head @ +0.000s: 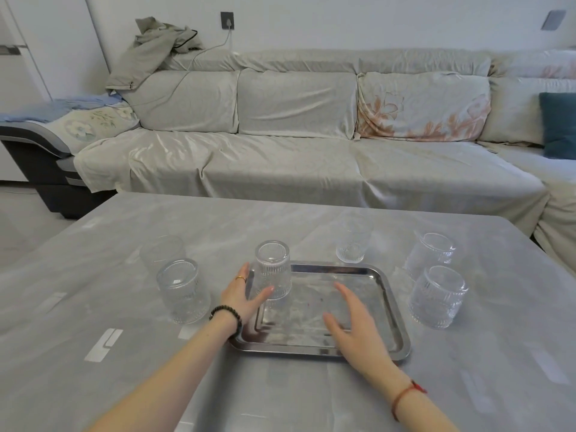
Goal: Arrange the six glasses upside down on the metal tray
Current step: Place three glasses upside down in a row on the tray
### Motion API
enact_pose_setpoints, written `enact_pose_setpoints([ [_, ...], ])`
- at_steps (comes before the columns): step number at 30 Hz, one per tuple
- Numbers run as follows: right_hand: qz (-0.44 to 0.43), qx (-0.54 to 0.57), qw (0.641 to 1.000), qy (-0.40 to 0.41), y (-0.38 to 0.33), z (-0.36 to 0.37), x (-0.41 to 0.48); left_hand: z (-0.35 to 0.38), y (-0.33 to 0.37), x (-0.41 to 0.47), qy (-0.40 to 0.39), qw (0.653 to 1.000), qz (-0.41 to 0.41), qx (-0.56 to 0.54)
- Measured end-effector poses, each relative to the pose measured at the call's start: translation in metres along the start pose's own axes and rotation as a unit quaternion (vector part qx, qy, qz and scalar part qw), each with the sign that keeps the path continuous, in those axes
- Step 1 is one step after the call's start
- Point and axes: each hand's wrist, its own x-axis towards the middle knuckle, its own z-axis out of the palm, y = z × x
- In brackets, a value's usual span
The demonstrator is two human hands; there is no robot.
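A rectangular metal tray [393, 302] lies on the table in front of me. One ribbed clear glass [274, 266] stands upside down in its far left corner, and my left hand [241, 296] is wrapped around its lower part. My right hand [353, 319] hovers open over the tray's right half, touching nothing. Two glasses [184, 289] [162, 252] stand on the table left of the tray. Two more glasses [438, 296] [431, 252] stand to its right, and one glass [353, 238] stands behind its far edge.
The grey table [93, 307] carries white tape marks at the left. A long covered sofa [296, 145] runs behind the table, with a crumpled jacket [156, 45] and a teal cushion [559, 126] on it.
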Motion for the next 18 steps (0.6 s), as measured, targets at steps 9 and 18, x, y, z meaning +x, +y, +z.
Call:
enact_pose_setpoints([
  [9, 0.098, 0.227, 0.966, -0.078, -0.037, 0.078, 0.069, 0.01, -0.005, 0.009, 0.004, 0.998, 0.01, 0.054],
  [18, 0.103, 0.2, 0.972, -0.075, -0.027, 0.087, 0.069, 0.007, -0.006, 0.014, -0.021, 0.997, 0.014, 0.074],
])
